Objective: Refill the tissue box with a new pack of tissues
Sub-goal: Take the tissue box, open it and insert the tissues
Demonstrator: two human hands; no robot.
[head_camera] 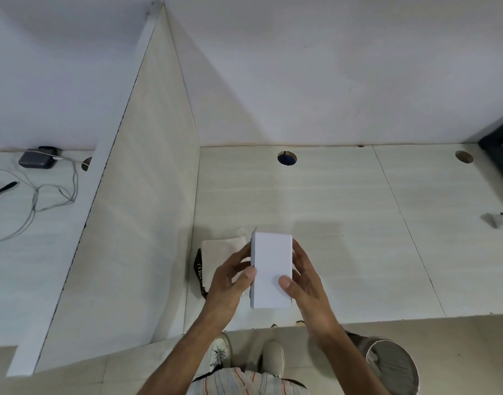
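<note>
While both hands grip it from either side, the tissue box [271, 269] hangs just above the desk [344, 223], near the front edge and close to the partition on the person's left. From the head camera, the left hand [230, 283] wraps the box's left flank with its thumb pressed on the upper face, and the right hand [304, 283] mirrors it on the right flank, thumb likewise on top; the fingers of both hands are closed around the box. Only a plain white face shows, with no dispensing slot visible, so I judge the box is turned with its base or a blank side toward the camera. Its long axis runs away from the person, roughly front to back across the desk, with the far end a little higher in the picture.

Just left of the box, partly hidden behind the left hand, lies a pale flat pack [222, 252] with a dark printed edge, resting on the desk against the partition; it is probably the new pack of tissues, though its wrapper cannot be read.

As for the step, the box seems to be under inspection or being turned to find the opening. Next comes opening an end flap or the base, which calls for one hand to steady the box while the other works the flap free.
</note>
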